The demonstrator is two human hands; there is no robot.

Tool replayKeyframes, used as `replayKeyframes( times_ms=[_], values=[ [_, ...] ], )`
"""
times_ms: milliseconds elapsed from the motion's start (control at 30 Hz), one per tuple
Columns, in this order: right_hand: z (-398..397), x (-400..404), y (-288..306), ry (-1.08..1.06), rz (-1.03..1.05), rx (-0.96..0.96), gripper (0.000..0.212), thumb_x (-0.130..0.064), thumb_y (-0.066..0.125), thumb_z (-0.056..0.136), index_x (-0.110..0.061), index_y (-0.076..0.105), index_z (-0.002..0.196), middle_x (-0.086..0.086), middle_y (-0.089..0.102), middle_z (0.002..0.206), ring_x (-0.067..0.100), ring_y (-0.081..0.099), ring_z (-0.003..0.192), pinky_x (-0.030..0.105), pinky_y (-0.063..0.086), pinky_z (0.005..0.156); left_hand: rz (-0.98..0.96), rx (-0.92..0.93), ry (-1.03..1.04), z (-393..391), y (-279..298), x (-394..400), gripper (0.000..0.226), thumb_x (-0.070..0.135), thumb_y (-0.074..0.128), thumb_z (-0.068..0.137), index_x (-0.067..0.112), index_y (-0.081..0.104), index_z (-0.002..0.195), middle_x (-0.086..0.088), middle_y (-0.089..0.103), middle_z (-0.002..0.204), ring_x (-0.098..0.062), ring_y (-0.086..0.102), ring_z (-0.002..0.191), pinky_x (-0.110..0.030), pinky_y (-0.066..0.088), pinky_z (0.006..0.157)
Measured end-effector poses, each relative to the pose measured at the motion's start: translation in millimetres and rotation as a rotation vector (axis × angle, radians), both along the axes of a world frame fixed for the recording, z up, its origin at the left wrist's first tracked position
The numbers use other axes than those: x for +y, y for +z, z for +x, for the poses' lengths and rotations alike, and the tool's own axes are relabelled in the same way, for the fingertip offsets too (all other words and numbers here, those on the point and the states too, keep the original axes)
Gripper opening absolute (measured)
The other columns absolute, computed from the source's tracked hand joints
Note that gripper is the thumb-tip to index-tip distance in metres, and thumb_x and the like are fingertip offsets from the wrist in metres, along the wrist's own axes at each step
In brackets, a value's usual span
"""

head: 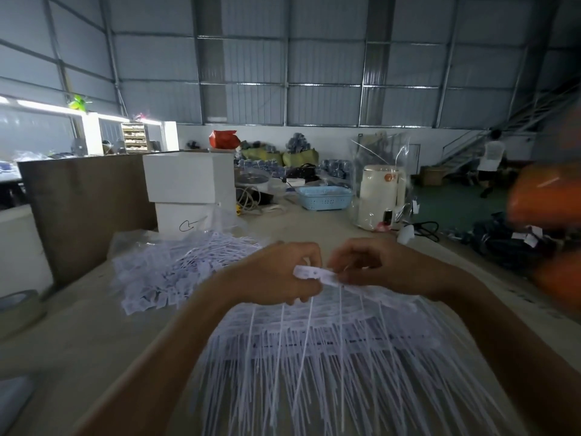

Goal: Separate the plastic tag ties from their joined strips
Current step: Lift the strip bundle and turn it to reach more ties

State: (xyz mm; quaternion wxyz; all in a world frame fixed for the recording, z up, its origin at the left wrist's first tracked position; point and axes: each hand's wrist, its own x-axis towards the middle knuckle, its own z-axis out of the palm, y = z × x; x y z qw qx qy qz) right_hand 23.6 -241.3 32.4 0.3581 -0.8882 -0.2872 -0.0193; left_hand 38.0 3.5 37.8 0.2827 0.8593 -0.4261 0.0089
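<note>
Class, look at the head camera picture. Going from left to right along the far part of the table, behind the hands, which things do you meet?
Brown cardboard sheet → stacked white boxes → blue plastic basket → white appliance in clear wrap.

Grey corrugated metal walls [314, 58] rise ahead of me, crossed by steel framing — dim overall. Bright windows [47, 107] glow far left. A metal staircase [471, 146] climbs on the right over a green floor [452, 206]. My pale worktop [78, 335] stretches forward — white boxes [188, 177] stacked on it.
</note>
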Motion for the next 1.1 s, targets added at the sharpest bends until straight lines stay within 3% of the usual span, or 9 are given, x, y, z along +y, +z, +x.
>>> replayKeyframes(
  times_ms=[100, 233, 367, 533, 633, 767, 900, 1000, 1100],
  values=[
    [-2.0, -20.5, 10.0, 0.012, -0.084, 0.12, 0.025, -0.047, 0.065, 0.089, -0.04, 0.067, 0.113, -0.011, 0.073, 0.113, 0.008, 0.068, 0.104, 0.027, 0.056, 0.09, 0.003, -0.213, 0.021, -8.4, 16.1, -0.8, 0.008, 0.028, 0.069, 0.087, 0.027, 0.061, 0.088, 0.004, 0.069, 0.072, -0.015, 0.062, 0.06, -0.037, 0.052, 0.058],
    [-6.6, -46.1, 9.1, 0.01, -0.211, 0.281, 0.029, -0.04, 0.063, 0.095, -0.024, 0.067, 0.118, 0.0, 0.074, 0.106, 0.018, 0.07, 0.1, 0.034, 0.054, 0.093, -0.028, -0.299, 0.013, -16.7, 27.7, -7.4, 0.005, 0.033, 0.067, 0.084, 0.032, 0.062, 0.083, 0.006, 0.063, 0.066, -0.014, 0.057, 0.056, -0.028, 0.045, 0.052],
    [-14.0, -64.0, 10.4, -0.046, -0.198, 0.254, 0.016, -0.032, 0.069, 0.092, -0.028, 0.073, 0.107, -0.005, 0.074, 0.098, 0.018, 0.068, 0.092, 0.024, 0.053, 0.077, -0.07, -0.389, 0.064, -18.4, 32.1, -7.2, 0.004, 0.025, 0.068, 0.085, 0.029, 0.066, 0.084, 0.008, 0.063, 0.065, -0.012, 0.056, 0.053, -0.035, 0.049, 0.051],
    [-13.9, -77.0, 30.0, -0.096, 0.095, 0.142, 0.039, -0.03, 0.071, 0.085, -0.023, 0.067, 0.124, 0.008, 0.074, 0.102, 0.024, 0.07, 0.088, 0.031, 0.058, 0.076, -0.213, -0.413, 0.151, -16.3, 47.0, 19.9, 0.016, 0.015, 0.068, 0.088, 0.029, 0.067, 0.096, 0.009, 0.066, 0.071, -0.007, 0.055, 0.05, -0.02, 0.049, 0.046],
    [-9.9, -71.2, 42.4, -0.101, 0.348, -0.02, 0.035, -0.022, 0.07, 0.087, -0.024, 0.07, 0.122, 0.014, 0.073, 0.098, 0.02, 0.067, 0.074, 0.029, 0.056, 0.066, -0.203, -0.448, 0.195, -12.8, 61.1, 36.6, 0.023, 0.022, 0.071, 0.087, 0.04, 0.063, 0.099, 0.015, 0.069, 0.082, -0.008, 0.062, 0.062, -0.023, 0.054, 0.057],
    [-0.2, -41.7, 51.9, -0.078, 0.58, -0.192, 0.029, -0.022, 0.07, 0.086, -0.02, 0.073, 0.116, 0.01, 0.069, 0.082, 0.022, 0.059, 0.067, 0.055, 0.057, 0.072, -0.146, -0.365, 0.216, -2.9, 74.9, 56.4, 0.027, 0.044, 0.071, 0.083, 0.051, 0.061, 0.107, 0.026, 0.064, 0.1, 0.003, 0.059, 0.092, -0.021, 0.044, 0.075],
    [8.8, -2.8, 55.9, 0.011, 0.597, -0.138, 0.029, -0.025, 0.067, 0.085, -0.017, 0.073, 0.112, 0.003, 0.066, 0.076, 0.013, 0.059, 0.062, 0.025, 0.051, 0.055, -0.234, -0.465, 0.295, 1.9, 68.7, 43.0, 0.049, 0.064, 0.059, 0.077, 0.047, 0.055, 0.122, 0.023, 0.058, 0.113, 0.007, 0.054, 0.101, -0.029, 0.046, 0.087],
    [13.9, 17.7, 67.0, 0.085, 0.571, -0.112, 0.024, -0.023, 0.063, 0.09, -0.015, 0.073, 0.109, 0.005, 0.066, 0.075, 0.013, 0.058, 0.061, 0.023, 0.05, 0.054, -0.214, -0.589, 0.344, 3.8, 63.3, 18.2, 0.048, 0.05, 0.07, 0.083, 0.035, 0.059, 0.128, 0.013, 0.061, 0.116, -0.007, 0.056, 0.101, -0.043, 0.048, 0.093],
    [16.1, 23.1, 72.0, 0.136, 0.665, -0.14, 0.023, -0.024, 0.063, 0.089, -0.014, 0.073, 0.107, 0.004, 0.064, 0.072, 0.011, 0.058, 0.06, 0.023, 0.05, 0.053, -0.295, -0.704, 0.283, 10.5, 61.4, 4.8, 0.036, 0.032, 0.074, 0.086, 0.023, 0.068, 0.12, 0.005, 0.069, 0.105, -0.011, 0.059, 0.088, -0.032, 0.052, 0.078]
  ],
)
